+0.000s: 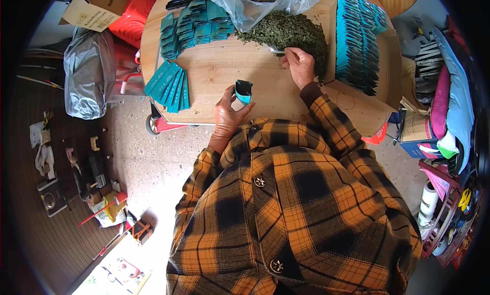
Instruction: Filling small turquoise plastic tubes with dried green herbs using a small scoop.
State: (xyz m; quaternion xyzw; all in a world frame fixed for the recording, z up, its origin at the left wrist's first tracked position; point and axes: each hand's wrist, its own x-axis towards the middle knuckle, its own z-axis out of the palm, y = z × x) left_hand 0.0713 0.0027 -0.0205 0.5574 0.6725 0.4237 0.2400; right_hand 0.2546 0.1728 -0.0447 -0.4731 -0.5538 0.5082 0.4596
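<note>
Near the table's front edge, my left hand (228, 114) holds a small teal sachet (244, 98) upright, its top gaping open and its dark inside showing. My right hand (300, 64) pinches the handle of a small pale spoon (276, 51) at the near edge of a heap of dried green leaves (288, 33); the spoon's bowl is hard to make out against the leaves. A clear plastic bag (246, 17) with more leaves lies behind the heap. Several flat teal sachets (168, 87) are fanned out at the left, in front of a pile of teal sachets (196, 28).
On the right of the round wooden table (214, 75), a cardboard box (391, 65) holds tight rows of teal sachets. A dark object (178, 2) lies at the far left. Grey plastic-wrapped goods (89, 73) stand left of the table; boxes and a crowded rack (444, 218) stand right.
</note>
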